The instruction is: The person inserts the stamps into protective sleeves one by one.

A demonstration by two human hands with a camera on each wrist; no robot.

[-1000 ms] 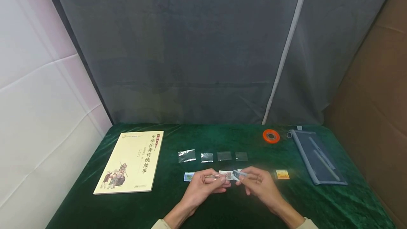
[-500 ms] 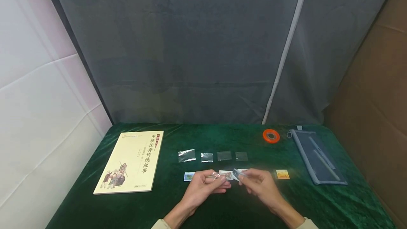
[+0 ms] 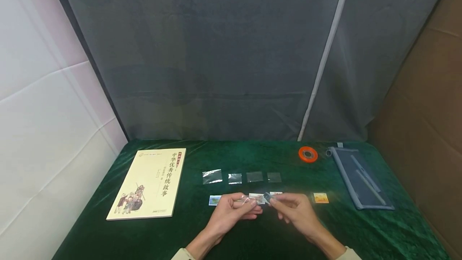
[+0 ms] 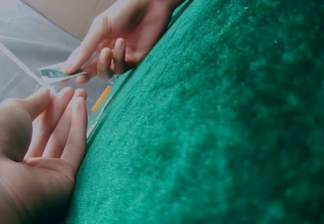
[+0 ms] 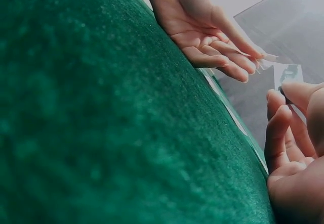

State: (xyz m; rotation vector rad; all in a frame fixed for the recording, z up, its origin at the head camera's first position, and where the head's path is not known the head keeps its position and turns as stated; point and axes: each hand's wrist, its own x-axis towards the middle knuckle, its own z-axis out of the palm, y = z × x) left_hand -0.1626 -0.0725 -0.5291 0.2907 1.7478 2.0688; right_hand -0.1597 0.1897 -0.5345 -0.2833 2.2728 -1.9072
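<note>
Between thumb and fingertips my left hand [image 3: 234, 214] pinches a small clear plastic sleeve [image 5: 268, 60], hard to make out against the skin in the head view. My right hand [image 3: 298, 213] pinches a small stamp [image 4: 58, 73] with a dark blue-green picture and pale edge. In the right wrist view the stamp's corner is close to the sleeve's edge; whether they touch I cannot tell. Behind the hands lie a stamp with a reddish picture [image 3: 256, 198] and another, partly hidden stamp [image 3: 276, 193]. A blue-green stamp [image 3: 214, 200] lies left of my left hand, and a yellow-orange stamp [image 3: 321, 198] right of my right hand.
Farther back, several clear sleeves, among them a shiny one [image 3: 212, 176], lie in a row on the green cloth [image 3: 231, 155]. A cream book [image 3: 148, 183] is at left. An orange ring-shaped roll [image 3: 308, 154] and a blue mesh pouch [image 3: 361, 179] with slim tools are at right.
My right fingers have shifted slightly on the stamp, which shows less of itself and sits a touch farther left. My left hand has stayed nearly still.
</note>
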